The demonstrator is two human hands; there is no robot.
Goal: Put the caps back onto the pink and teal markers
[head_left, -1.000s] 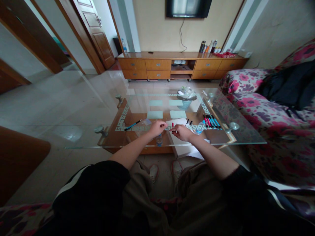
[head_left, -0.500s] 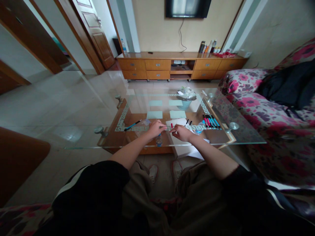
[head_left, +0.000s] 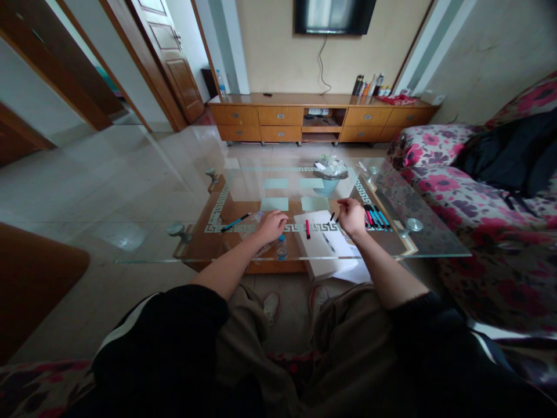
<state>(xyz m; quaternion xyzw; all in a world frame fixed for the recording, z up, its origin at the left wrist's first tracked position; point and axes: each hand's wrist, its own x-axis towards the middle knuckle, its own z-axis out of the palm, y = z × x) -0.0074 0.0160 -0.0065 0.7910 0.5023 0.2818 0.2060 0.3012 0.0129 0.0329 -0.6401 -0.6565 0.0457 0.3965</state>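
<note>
On the glass table [head_left: 418,244], one red pen [head_left: 307,229] lies free between two hands: left hand [head_left: 271,225] loosely curled, right hand [head_left: 351,216] pinching; what it pinches is unclear.

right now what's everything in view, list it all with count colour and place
glass table: one, clear with a pale patterned border, in front of the person
red pen: one, lying on the white paper
white paper: a few sheets, near table edge
black caps: two, small, beside the right hand
pens in a row: several, red, black and blue, right of the hand
blue pen: one, left part of table
pale green notes: four, middle of table
basket: one, light mesh, stuffed with scraps, far side
small bottle: one, blue cap, by left hand
cabinet: one, wooden, by far wall
sofa: floral, on the right
left hand: loosely closed, resting on table
right hand: raised over the caps
</note>
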